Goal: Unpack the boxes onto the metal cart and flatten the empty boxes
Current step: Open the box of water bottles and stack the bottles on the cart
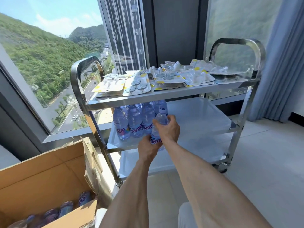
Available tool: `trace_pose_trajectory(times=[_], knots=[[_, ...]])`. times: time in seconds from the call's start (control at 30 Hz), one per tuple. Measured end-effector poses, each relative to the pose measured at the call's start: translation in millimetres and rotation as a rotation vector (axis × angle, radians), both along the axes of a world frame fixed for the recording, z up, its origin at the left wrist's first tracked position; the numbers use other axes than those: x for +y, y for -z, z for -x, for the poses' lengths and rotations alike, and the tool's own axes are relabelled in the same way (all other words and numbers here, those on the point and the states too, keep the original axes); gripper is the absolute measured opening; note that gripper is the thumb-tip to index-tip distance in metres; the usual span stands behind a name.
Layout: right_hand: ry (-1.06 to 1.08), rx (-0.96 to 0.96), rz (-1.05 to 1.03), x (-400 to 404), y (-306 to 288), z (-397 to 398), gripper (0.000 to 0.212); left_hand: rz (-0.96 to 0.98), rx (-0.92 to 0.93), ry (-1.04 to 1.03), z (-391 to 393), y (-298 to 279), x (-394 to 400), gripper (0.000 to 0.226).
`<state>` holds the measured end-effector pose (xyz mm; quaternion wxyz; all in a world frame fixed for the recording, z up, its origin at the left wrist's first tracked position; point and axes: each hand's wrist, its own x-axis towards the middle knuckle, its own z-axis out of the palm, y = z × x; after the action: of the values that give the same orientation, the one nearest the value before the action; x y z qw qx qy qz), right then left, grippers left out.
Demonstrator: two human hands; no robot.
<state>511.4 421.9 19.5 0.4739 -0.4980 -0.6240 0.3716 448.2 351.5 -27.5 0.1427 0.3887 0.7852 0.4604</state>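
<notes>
A clear water bottle (160, 122) with a purple label is held upright at the front of the metal cart's middle shelf (205, 119). My left hand (148, 149) grips its lower part and my right hand (169, 129) grips its upper body. Several more bottles (131, 122) stand in a group at the left of that shelf. An open cardboard box (49, 171) at the lower left holds several bottles (65, 209) lying inside.
The cart's top shelf (164, 93) is covered with several blister packs (167, 76). Its bottom shelf (164, 163) is bare. Steel handles (77, 76) rise at both ends. A large window is at the left, a curtain (279, 63) at the right, tiled floor below.
</notes>
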Motion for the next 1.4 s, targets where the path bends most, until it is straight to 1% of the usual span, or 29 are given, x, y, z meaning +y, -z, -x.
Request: trace_pose_trajectory(times=[0.07, 0.17, 0.3, 0.37, 0.43, 0.47, 0.53, 0.6, 0.63, 0.7, 0.77, 0.9, 1.03, 1.1, 1.17, 1.23, 1.33, 1.4], knots=[[-0.045, -0.040, -0.022, 8.1, -0.6, -0.6, 0.041, -0.021, -0.008, -0.016, -0.4, 4.1, 5.6, 0.032], [-0.026, -0.079, -0.069, 16.9, -1.5, 2.6, 0.031, -0.026, -0.029, -0.024, -2.7, 6.7, 14.8, 0.019], [0.095, -0.072, -0.076, 34.4, -6.6, 5.2, 0.039, -0.033, -0.035, 0.000, 0.5, -5.5, 37.4, 0.014], [0.098, -0.094, -0.092, 49.9, -12.7, 6.0, 0.043, -0.074, -0.078, -0.047, 5.3, -16.2, 51.3, 0.007], [0.064, -0.090, -0.110, 65.7, -16.8, 10.0, 0.044, -0.091, -0.079, -0.076, 11.6, -27.1, 66.7, 0.010], [0.052, -0.087, -0.108, 71.6, -17.2, 11.8, 0.045, -0.072, -0.061, -0.069, 14.4, -31.4, 73.5, 0.011], [0.040, -0.075, -0.092, 81.4, -12.8, 14.2, 0.045, 0.033, 0.000, -0.058, 21.4, -33.1, 81.6, 0.008], [0.007, -0.064, -0.094, 88.1, -4.9, 16.8, 0.041, 0.160, 0.065, -0.089, 30.7, -23.9, 83.5, 0.020], [-0.012, -0.068, -0.105, 90.6, -2.2, 18.9, 0.040, 0.220, 0.085, -0.111, 34.9, -17.8, 81.1, 0.021], [-0.044, -0.091, -0.140, 95.7, -0.5, 26.1, 0.040, 0.305, 0.126, -0.142, 41.7, -5.6, 76.7, 0.017], [-0.066, -0.094, -0.144, 98.5, 0.7, 35.7, 0.042, 0.328, 0.186, -0.157, 45.2, 4.5, 74.2, 0.015], [-0.073, -0.045, -0.137, 94.4, 6.1, 49.0, 0.047, 0.317, 0.318, -0.187, 49.4, 14.8, 72.0, 0.022], [-0.057, -0.007, -0.131, 92.5, 10.0, 48.2, 0.048, 0.297, 0.346, -0.205, 48.8, 17.0, 66.9, 0.023], [-0.062, 0.014, -0.096, 90.2, 10.2, 46.7, 0.049, 0.300, 0.323, -0.197, 49.7, 16.1, 63.4, 0.024], [-0.056, -0.009, -0.029, 86.4, 13.6, 46.1, 0.050, 0.295, 0.287, -0.171, 51.2, 16.0, 59.0, 0.025], [0.015, -0.035, 0.081, 80.1, 18.3, 45.1, 0.050, 0.281, 0.266, -0.162, 52.5, 15.7, 51.9, 0.026], [0.169, -0.046, 0.261, 67.7, 26.3, 42.1, 0.045, 0.231, 0.213, -0.223, 57.2, 12.5, 37.3, 0.030], [0.189, -0.085, 0.358, 58.8, 33.6, 37.5, 0.041, 0.236, 0.185, -0.236, 63.4, 9.2, 26.8, 0.025]])
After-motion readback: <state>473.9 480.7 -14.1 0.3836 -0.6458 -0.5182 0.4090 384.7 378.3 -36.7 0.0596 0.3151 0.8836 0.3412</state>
